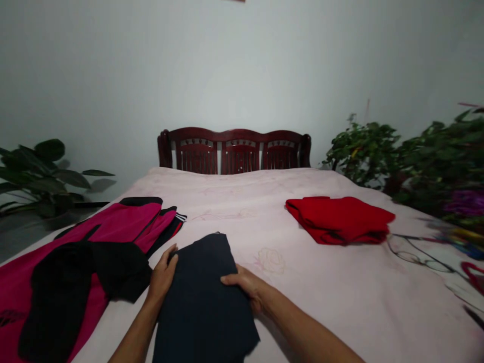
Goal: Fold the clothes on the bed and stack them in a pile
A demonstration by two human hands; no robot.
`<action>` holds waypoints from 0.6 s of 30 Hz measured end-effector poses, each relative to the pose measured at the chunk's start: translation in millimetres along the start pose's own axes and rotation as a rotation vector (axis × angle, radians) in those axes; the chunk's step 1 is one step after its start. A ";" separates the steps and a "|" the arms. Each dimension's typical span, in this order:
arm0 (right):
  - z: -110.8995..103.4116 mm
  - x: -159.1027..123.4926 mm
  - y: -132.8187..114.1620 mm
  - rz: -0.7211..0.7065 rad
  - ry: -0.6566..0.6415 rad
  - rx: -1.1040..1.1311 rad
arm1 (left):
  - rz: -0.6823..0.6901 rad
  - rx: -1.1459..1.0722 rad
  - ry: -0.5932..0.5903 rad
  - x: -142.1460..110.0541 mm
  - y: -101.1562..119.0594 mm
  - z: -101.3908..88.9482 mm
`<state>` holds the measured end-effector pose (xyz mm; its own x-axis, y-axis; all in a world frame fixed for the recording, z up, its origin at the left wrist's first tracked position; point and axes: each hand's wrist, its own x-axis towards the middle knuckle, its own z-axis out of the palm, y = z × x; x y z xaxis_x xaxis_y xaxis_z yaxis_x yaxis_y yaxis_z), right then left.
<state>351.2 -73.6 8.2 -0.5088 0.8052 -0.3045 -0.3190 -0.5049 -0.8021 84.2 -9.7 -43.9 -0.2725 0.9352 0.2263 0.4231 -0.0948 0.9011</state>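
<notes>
On my head-camera feed, a dark navy garment (200, 297) lies on a pale pink bedspread (227, 212), held between two hands set well apart: the left hand (162, 275) pinches one edge, while the right hand (245, 288) lies across the other, though I cannot tell if it is clamped. Spaced this way, they keep the cloth spread flat. A folded red garment (338, 219) sits to the right, clear of a magenta garment (113, 222) on the left.

No lettering can be read anywhere in the frame. A dark mark (11, 317) sits at the lower left on the magenta garment (121, 222) (it might be print, but it's too blurred to make out).
</notes>
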 end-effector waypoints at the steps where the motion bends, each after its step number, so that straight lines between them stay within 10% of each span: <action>1: 2.1 -0.9 4.2 -0.014 0.039 0.033 | -0.010 -0.027 -0.001 0.0 -0.5 -0.6; 9: -36.1 -58.7 -35.7 -0.267 0.239 0.089 | -0.068 -0.189 0.019 -0.5 -11.0 2.7; 18: -145.4 -126.7 -208.0 -1.025 0.829 0.117 | -0.094 -0.040 0.003 10.3 -26.0 4.6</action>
<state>598.3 -25.4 139.0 0.6257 0.7648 0.1536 -0.3514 0.4521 -0.8198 74.4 3.9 -66.7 -0.3124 0.9395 0.1408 0.3602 -0.0200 0.9327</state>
